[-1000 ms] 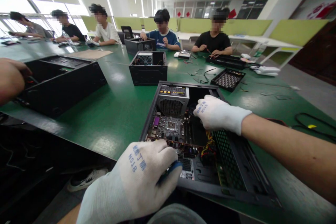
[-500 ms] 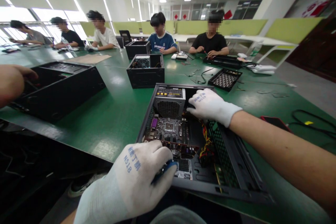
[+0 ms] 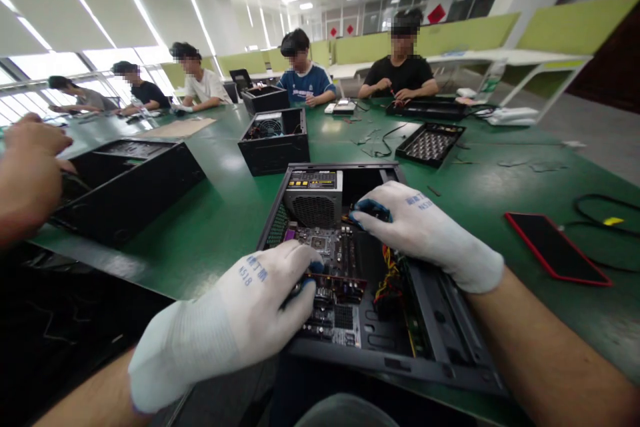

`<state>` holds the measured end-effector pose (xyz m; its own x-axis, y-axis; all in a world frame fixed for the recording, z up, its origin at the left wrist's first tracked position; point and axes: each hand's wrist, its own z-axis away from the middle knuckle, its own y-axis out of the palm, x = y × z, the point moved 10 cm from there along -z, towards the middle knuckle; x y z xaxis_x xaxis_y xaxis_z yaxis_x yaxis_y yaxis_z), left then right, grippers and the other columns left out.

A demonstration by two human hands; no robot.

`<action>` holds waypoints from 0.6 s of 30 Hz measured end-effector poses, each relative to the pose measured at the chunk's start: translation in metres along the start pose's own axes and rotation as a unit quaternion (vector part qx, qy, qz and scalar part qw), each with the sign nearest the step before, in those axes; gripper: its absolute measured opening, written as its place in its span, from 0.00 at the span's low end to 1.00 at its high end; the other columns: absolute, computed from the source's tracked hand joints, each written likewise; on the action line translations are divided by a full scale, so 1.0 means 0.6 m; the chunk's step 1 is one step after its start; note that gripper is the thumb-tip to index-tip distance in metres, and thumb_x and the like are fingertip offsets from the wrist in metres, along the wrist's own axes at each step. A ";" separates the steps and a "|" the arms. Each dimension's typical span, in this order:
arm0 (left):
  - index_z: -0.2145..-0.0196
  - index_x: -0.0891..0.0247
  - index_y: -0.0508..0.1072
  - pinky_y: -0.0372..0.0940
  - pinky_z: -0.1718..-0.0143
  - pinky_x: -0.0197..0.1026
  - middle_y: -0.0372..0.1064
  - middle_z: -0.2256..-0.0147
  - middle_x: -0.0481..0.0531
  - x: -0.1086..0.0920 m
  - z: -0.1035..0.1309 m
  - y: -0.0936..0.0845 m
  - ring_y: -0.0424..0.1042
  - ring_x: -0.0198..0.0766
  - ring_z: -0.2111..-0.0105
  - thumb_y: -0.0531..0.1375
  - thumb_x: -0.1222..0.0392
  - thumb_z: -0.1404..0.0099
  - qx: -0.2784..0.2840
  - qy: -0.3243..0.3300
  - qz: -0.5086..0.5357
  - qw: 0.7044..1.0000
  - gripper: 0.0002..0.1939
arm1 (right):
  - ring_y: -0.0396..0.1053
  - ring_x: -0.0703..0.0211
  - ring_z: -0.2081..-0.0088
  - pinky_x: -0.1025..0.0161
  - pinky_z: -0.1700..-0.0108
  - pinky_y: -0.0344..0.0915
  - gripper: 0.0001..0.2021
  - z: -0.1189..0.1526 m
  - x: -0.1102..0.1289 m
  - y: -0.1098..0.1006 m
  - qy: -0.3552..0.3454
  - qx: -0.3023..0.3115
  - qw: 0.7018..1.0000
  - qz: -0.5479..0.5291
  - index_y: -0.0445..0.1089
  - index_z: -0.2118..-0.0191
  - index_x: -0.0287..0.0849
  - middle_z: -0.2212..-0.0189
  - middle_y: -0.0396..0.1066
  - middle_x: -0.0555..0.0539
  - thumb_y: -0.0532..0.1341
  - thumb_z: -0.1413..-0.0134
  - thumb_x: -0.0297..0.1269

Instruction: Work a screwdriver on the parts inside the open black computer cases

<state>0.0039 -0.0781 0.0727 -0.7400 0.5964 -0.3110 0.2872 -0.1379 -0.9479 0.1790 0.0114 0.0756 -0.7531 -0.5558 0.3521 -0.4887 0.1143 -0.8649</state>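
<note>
An open black computer case (image 3: 400,363) lies on its side in front of me, with its motherboard (image 3: 327,250) showing. My left hand (image 3: 273,293), in a white glove with blue fingertips, reaches in from the left. Its thumb and fingers curl about the near-left end of a reddish expansion card (image 3: 350,288); part of the grip is hidden. Beside the power supply (image 3: 314,203), my gloved right hand (image 3: 395,217) has thumb and forefinger closed at the dark power supply cables (image 3: 346,219). Red, yellow and black wires (image 3: 386,277) hang below that hand.
A red-edged black panel (image 3: 557,247) and black cables (image 3: 605,210) lie to the right. Other cases (image 3: 275,147) and a perforated black tray (image 3: 431,144) stand farther back. At the left, another person's hands (image 3: 37,140) work over a case (image 3: 135,180). More people sit across the green table (image 3: 220,213).
My left hand has moved up and away from me, to the expansion card's end. My right hand has come down and nearer, still beside the power supply. The camera view has shifted.
</note>
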 end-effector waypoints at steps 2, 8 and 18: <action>0.47 0.59 0.68 0.69 0.48 0.47 0.74 0.51 0.54 0.003 -0.041 0.000 0.76 0.45 0.51 0.52 0.59 0.23 0.014 0.010 -0.037 0.999 0.11 | 0.73 0.46 0.54 0.52 0.49 0.66 0.20 0.001 0.000 0.000 -0.002 -0.003 1.000 -0.009 0.80 0.54 0.40 0.59 0.78 0.41 0.60 0.30 0.53; 0.44 0.67 0.69 0.71 0.44 0.48 0.75 0.48 0.64 0.067 -0.169 0.094 0.77 0.51 0.47 0.57 0.61 0.28 0.168 -0.001 -0.183 0.969 0.17 | 0.73 0.46 0.52 0.52 0.47 0.66 0.19 0.009 -0.003 -0.002 -0.004 -0.019 1.000 -0.010 0.79 0.52 0.38 0.56 0.78 0.39 0.61 0.31 0.50; 0.44 0.66 0.75 0.71 0.42 0.47 0.77 0.45 0.64 0.127 -0.243 0.223 0.78 0.55 0.44 0.69 0.63 0.42 0.305 0.007 -0.210 0.929 0.27 | 0.72 0.47 0.53 0.54 0.48 0.66 0.18 0.012 0.001 -0.003 -0.013 -0.016 1.000 0.004 0.79 0.52 0.39 0.56 0.78 0.39 0.61 0.31 0.49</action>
<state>0.0747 0.0645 -0.0679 -0.6997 0.7085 0.0917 -0.4261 -0.3109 -0.8496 0.1823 0.0052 0.0749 -0.7455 -0.5754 0.3364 -0.4973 0.1441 -0.8555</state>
